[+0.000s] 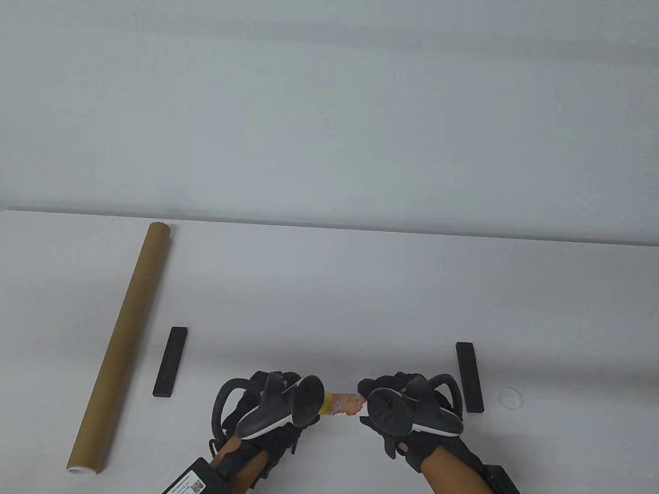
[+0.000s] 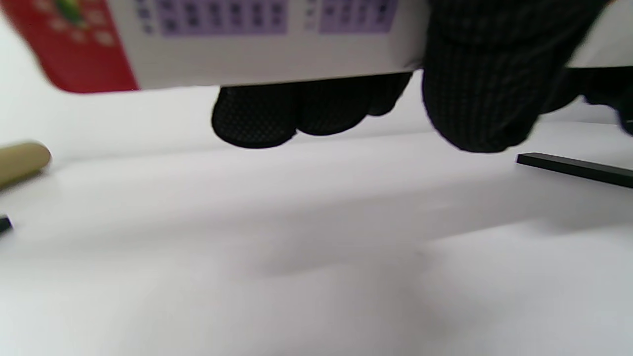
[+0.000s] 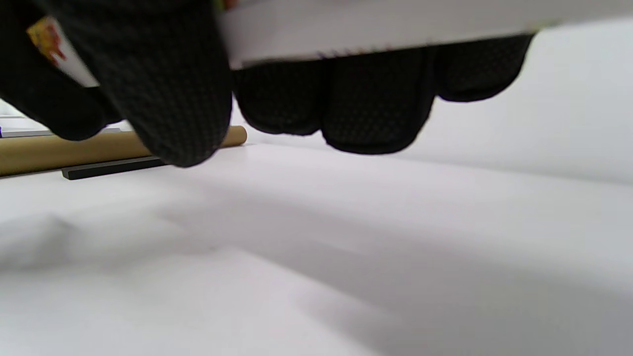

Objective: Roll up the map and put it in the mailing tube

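Landmark: rolled map (image 1: 342, 404), lying across near table edge btwn both hands; all places given rel. to it.
Mailing tube (image 1: 121, 347): brown cardboard, far L of map, lying flat on white table (image 1: 327, 291), running from far edge down toward near edge; near end shows a white rim. Apart from map and both hands.
L black bar (image 1: 170, 361): flat, btwn tube and map, L of map, touching neither.
L hand (image 1: 267, 405): gloved, tracker on back, wraps L end of map. L wrist view: fingers (image 2: 257, 116) curl under the roll, thumb over front, so closed round it, holding map.
Map: only short mid section visible in table view, yellow/orange/pink print; rest hidden under hands. L wrist view shows white paper w/ red patch and purple print. Looks lifted off table in wrist views, shadow beneath.
R hand (image 1: 403, 410): gloved, tracker on back, grips R end of map. R wrist view: fingers (image 3: 376, 113) under the roll, thumb in front, closed round it.
R black bar (image 1: 469, 376): flat, just R of R hand, R of map, not touching map.
White disc (image 1: 509, 397): small, round, farthest R of map, beyond R bar; cap or not, can't tell.
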A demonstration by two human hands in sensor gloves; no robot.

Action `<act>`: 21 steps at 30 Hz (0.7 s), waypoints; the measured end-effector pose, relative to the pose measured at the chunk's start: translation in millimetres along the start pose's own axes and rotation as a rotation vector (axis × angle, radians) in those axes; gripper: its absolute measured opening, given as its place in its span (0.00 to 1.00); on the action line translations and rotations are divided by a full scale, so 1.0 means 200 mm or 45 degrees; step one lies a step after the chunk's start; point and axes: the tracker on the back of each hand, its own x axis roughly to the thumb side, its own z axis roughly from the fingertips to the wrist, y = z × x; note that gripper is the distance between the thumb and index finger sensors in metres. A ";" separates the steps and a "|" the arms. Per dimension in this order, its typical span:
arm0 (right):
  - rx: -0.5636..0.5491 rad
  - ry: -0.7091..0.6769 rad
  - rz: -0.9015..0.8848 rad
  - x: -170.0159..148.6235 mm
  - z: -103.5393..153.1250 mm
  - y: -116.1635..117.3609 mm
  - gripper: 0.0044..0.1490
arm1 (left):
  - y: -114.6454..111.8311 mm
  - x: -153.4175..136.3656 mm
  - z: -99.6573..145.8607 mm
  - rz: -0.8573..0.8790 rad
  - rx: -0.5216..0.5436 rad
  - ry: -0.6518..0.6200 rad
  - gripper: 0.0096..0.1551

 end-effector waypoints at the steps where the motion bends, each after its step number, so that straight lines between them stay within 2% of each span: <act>1: 0.011 0.010 -0.038 -0.01 0.00 0.00 0.36 | 0.00 0.00 0.00 -0.047 0.049 0.003 0.37; 5: 0.070 0.036 -0.169 -0.06 -0.01 0.02 0.37 | 0.01 -0.02 0.01 -0.110 0.150 -0.001 0.36; 10: 0.082 0.030 -0.164 -0.06 -0.01 0.03 0.37 | 0.01 -0.02 0.01 -0.105 0.185 -0.023 0.29; 21: 0.043 -0.012 -0.030 0.07 -0.03 0.01 0.46 | 0.05 0.07 0.02 -0.164 0.158 -0.017 0.26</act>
